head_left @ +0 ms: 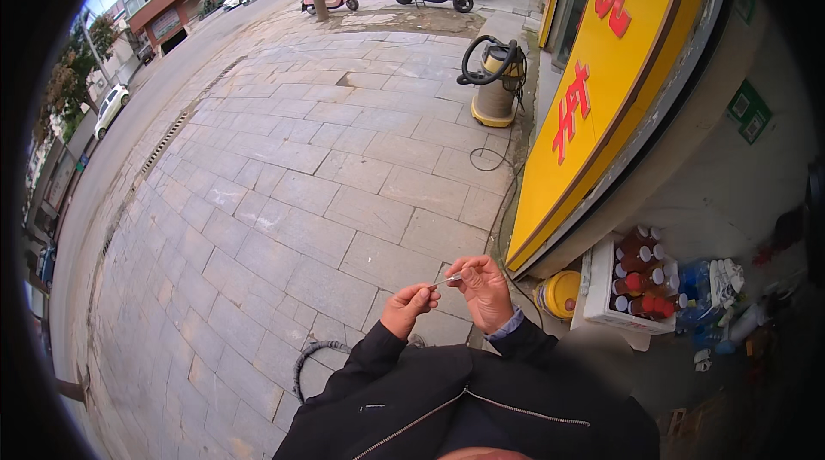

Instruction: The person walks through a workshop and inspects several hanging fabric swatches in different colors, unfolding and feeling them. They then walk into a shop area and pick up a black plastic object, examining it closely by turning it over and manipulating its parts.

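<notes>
The small piece in hand is a thin, rod-like item (449, 280) with a pale, metallic shine, slim toward the left hand (406, 310) and thicker and glossier toward the right hand (486, 295); it is too small to tell what it is made of or whether it carries any marking. It sits just below the middle of the view, between 5 and 6 o'clock, over the grey paving (258, 194). Lettering shows on a yellow signboard (593, 73) at 2 o'clock, whose large raised characters are red with dark edges, and a green square label (749, 112) with a printed code is fixed to the wall (773, 168) between 2 and 3 o'clock. Toward 4 o'clock stand a yellow-lidded bucket (563, 292) and, farther out, a white carton (595, 288) packed with bottles (636, 259) of reddish-brown liquid, their labels too small to read. The left hand pinches one end of the item between thumb and forefinger, so that it leads off from those fingertips toward their 2 o'clock. The right hand grips the other end with thumb and forefinger, the item lying at about 10 o'clock from its palm.
</notes>
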{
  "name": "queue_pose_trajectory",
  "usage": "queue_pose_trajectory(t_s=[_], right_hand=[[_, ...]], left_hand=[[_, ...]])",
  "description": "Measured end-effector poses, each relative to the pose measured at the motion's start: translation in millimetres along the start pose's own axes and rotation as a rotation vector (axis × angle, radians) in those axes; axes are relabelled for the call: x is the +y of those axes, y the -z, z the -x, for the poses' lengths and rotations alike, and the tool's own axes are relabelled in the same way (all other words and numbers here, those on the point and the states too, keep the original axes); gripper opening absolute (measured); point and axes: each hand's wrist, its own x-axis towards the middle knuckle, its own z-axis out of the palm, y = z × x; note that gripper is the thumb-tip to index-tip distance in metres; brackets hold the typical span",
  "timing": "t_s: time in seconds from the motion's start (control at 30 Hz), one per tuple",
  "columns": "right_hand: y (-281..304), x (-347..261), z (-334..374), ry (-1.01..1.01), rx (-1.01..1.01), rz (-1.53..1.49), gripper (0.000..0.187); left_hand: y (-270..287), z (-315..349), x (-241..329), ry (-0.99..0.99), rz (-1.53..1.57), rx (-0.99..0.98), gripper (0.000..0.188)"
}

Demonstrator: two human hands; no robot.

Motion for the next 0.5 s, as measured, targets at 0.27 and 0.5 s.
queue_pose_trajectory(t_s=[0.27, 0.5], right_hand=[[61.3, 22.8, -271.4, 0.015, 0.227, 0.176, 0.015], [149.5, 89.9, -555.9, -0.444, 0.081, 0.166, 0.014]], left_hand=[[49.5, -287.8, 133.5, -0.043, -0.02, -0.041, 0.032], [109.2, -560.6, 198.6, -0.147, -0.26, 0.197, 0.027]])
